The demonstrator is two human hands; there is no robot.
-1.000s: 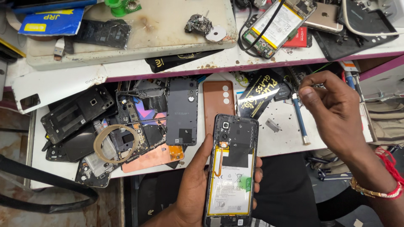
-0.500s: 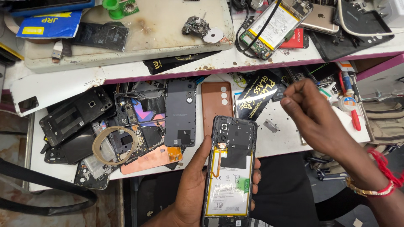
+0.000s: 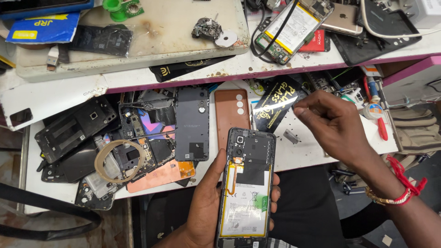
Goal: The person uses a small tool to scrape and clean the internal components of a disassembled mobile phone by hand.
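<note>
While the left hand (image 3: 206,206) cradles an opened smartphone (image 3: 247,183) from below, fingers wrapped around both edges, its back cover is off and the white battery (image 3: 245,202) faces up. That phone sits low and centre, just in front of the white worktop (image 3: 303,154). Over the worktop, the right hand (image 3: 335,126) hovers with fingertips pinched together; whether they grip anything is too small to tell. Beside it lies a black and gold packet (image 3: 274,103). Further left lie a brown back cover (image 3: 232,112), a grey back cover (image 3: 192,124), loose phone frames and a tape ring (image 3: 119,160).
</note>
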